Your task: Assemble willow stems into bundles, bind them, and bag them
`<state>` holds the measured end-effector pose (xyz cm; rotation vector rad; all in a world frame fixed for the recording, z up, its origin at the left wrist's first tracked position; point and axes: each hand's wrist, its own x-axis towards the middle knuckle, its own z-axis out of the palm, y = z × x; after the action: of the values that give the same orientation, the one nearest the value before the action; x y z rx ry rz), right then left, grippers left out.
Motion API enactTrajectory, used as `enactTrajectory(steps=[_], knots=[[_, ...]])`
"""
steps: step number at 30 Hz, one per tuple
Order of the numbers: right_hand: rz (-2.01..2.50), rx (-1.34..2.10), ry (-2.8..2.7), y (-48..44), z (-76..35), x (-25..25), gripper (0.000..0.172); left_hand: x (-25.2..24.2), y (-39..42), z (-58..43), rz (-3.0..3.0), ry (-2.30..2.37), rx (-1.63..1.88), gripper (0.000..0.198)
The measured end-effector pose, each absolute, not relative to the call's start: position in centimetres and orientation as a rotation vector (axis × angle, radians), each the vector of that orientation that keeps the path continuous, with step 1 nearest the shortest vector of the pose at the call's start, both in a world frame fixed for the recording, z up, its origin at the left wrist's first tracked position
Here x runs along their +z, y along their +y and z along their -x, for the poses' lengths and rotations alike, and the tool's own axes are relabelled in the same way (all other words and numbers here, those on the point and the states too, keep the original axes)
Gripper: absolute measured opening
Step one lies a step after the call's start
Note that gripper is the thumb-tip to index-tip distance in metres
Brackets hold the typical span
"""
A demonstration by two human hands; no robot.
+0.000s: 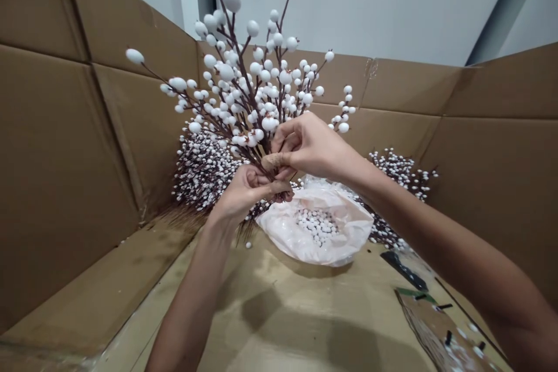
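A bunch of artificial berry stems [244, 87], with white berries on brown twigs, rises upright in front of me. My left hand [253, 189] is closed around the lower stems. Just above it, my right hand [300, 148] pinches the stems between thumb and fingers; a tan wrap or tape covers the thumb tip. Some of the stem ends are hidden behind my fingers. Below the hands, a white plastic bag [279, 238] lies open with loose white berries [320, 225] inside.
Cardboard walls [401, 87] enclose the work surface [296, 314]. Piles of berry stems lie at the back left [204, 168] and back right [396, 174]. A dark strip-like object [405, 272] and a cardboard stack [429, 325] with small black pieces are at right.
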<state>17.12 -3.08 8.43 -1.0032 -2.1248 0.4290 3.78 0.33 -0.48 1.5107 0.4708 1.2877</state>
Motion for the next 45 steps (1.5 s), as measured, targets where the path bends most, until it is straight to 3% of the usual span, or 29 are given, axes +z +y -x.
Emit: enactTrajectory(steps=[5,16,28,45], knots=[[0.98,0.255,-2.2,-3.4,-16.8,8.9,0.007,-0.7,0.7,-3.6,-1.501,0.437,1.355,0.023],[0.936,0.104,-2.198,-3.4,-16.0,8.6,0.011,-0.7,0.9,-3.1,-1.502,0.386,1.354,0.024],[0.983,0.056,-2.239,-3.9,-15.3,9.6,0.018,-0.5,0.4,-2.8,-1.48,0.407,1.334,0.021],[1.007,0.06,-2.17,-3.4,-15.5,9.0,0.01,-0.4,0.4,-3.7,-1.342,0.342,1.377,0.028]])
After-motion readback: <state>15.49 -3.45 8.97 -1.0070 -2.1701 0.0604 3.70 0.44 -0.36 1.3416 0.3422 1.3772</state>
